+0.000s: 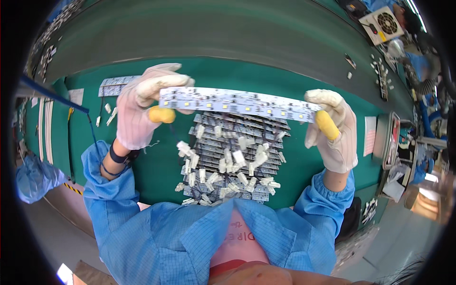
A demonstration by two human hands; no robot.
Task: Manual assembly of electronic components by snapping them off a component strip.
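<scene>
A long white LED circuit board (pixel 236 103), with a row of small yellowish LEDs along its near edge, is held up level between my two gloved hands. My left hand (pixel 147 102) pinches its left end, a yellow finger cot on the thumb. At the other end my right hand (pixel 333 124) grips the board the same way, also with a yellow cot. Below lies a stack of similar boards (pixel 237 142) with many white plug connectors (pixel 238 157) on dark wires. A black band and a blue cord circle my left wrist.
Two more boards (pixel 116 86) lie at the left on the green mat (pixel 161 175). A dark conveyor belt (pixel 228 38) runs along the far side. On the right are a metal tray (pixel 387 140), a power supply with a fan (pixel 381 24) and other people in blue.
</scene>
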